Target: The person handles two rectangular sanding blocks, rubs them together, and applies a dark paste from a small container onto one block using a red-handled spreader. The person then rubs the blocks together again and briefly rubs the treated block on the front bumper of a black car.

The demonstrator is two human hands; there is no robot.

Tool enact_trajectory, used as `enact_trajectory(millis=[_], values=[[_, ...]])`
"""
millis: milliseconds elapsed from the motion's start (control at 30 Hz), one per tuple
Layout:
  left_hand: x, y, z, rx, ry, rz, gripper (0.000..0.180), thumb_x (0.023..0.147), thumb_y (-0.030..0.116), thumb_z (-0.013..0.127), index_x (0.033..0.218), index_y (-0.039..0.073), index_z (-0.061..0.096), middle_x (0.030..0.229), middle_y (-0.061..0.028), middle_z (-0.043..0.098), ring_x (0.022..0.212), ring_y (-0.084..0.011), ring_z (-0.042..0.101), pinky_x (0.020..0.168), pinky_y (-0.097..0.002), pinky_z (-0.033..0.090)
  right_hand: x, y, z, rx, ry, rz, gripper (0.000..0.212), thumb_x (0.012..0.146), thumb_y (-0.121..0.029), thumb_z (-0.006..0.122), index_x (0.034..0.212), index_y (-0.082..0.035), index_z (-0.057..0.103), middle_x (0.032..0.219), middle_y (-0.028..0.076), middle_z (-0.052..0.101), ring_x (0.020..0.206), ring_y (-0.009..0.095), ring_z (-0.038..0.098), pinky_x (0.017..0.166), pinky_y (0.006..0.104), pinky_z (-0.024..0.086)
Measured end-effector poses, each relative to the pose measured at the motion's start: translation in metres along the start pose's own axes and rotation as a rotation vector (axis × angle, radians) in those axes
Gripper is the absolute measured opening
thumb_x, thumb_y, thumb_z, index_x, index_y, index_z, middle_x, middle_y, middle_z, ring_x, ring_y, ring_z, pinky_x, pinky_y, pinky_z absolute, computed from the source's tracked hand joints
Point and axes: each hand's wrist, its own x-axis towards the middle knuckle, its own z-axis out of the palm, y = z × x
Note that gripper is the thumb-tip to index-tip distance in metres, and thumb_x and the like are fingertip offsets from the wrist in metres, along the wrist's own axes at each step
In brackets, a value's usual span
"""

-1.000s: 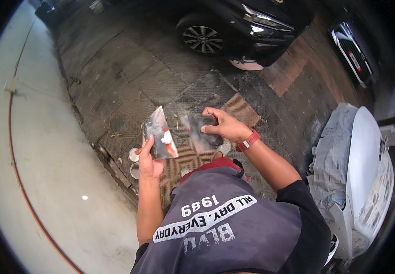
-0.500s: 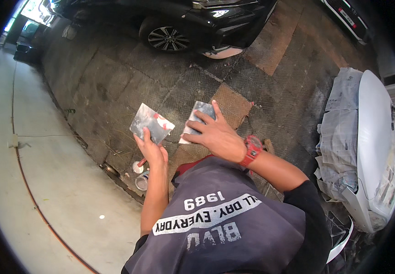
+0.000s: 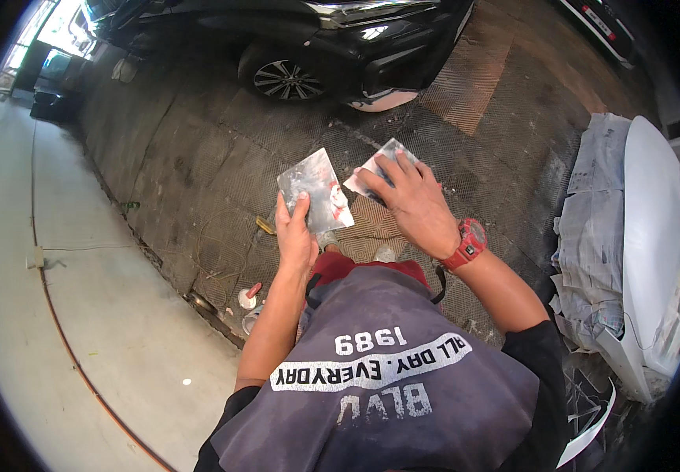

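My left hand (image 3: 296,238) holds up a smeared grey mixing card (image 3: 315,191) with a red blotch at its right edge, thumb on its face. My right hand (image 3: 412,203), with a red watch (image 3: 468,243) at the wrist, grips a second grey card (image 3: 381,164) just to the right of the first, fingers spread over it. The two cards sit close together, edges nearly touching, held out in front of my chest above the dark metal floor grating (image 3: 222,181).
A black car (image 3: 316,47) stands ahead on the grating. At my right a white car panel (image 3: 654,236) is masked with newspaper (image 3: 591,236). Small cans (image 3: 247,299) and a wire coil lie by the grating's edge. Pale concrete floor (image 3: 57,315) with a red cable lies on the left.
The view has swung so the car sits further right and higher. My hands have risen slightly, and the right hand's card has come in closer beside the left one.
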Motion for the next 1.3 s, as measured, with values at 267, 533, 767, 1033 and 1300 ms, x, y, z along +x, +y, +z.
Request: enact_trajectory(millis=[267,533,767,1033,1300], values=[[0.022,0.008,0.025,0.363,-0.113,0.202,0.039,0.113,0.017,0.064,0.147,0.001,0.055,0.128,-0.0088,0.069,0.113,-0.0154,0.066,0.099,-0.0316,0.055,0.001,-0.008,-0.010,-0.018,0.064,0.086,0.052,0.098,-0.004,0.056,0.143,-0.025,0.069,0.153,0.013,0.060,0.148,0.047,0.051,0.122,0.0793,0.026],[0.039,0.015,0.016,0.352,0.007,0.271,0.046,0.114,0.016,0.062,0.154,-0.001,0.046,0.126,-0.0100,0.069,0.110,-0.0164,0.068,0.098,-0.0327,0.057,-0.001,-0.028,-0.012,0.027,-0.041,-0.020,0.045,0.097,-0.015,0.065,0.142,-0.023,0.069,0.149,0.013,0.061,0.148,0.047,0.050,0.121,0.0811,0.026],[0.045,0.028,0.029,0.027,-0.079,0.003,0.036,0.112,0.012,0.061,0.147,0.005,0.054,0.131,-0.0102,0.071,0.114,-0.0201,0.074,0.097,-0.0371,0.063,0.010,-0.048,-0.010,0.518,0.087,0.038,0.057,0.094,-0.003,0.066,0.148,-0.020,0.061,0.156,0.022,0.051,0.149,0.047,0.051,0.117,0.0654,0.046],[0.022,0.029,0.038,0.063,-0.215,-0.206,0.037,0.112,0.015,0.063,0.147,0.006,0.054,0.133,-0.0084,0.070,0.119,-0.0177,0.071,0.101,-0.0362,0.061,0.011,0.002,0.016,0.586,0.124,0.285,0.066,0.095,0.007,0.055,0.158,-0.010,0.047,0.153,0.025,0.052,0.145,0.043,0.055,0.120,0.0482,0.048],[0.040,0.019,0.031,0.215,-0.022,0.102,0.045,0.112,0.016,0.063,0.153,0.003,0.049,0.137,-0.0100,0.067,0.124,-0.0198,0.067,0.108,-0.0375,0.055,0.005,-0.016,0.015,1.902,-0.001,0.636,0.058,0.102,0.001,0.060,0.160,-0.003,0.049,0.144,0.011,0.065,0.129,0.016,0.064,0.110,0.0332,0.053]])
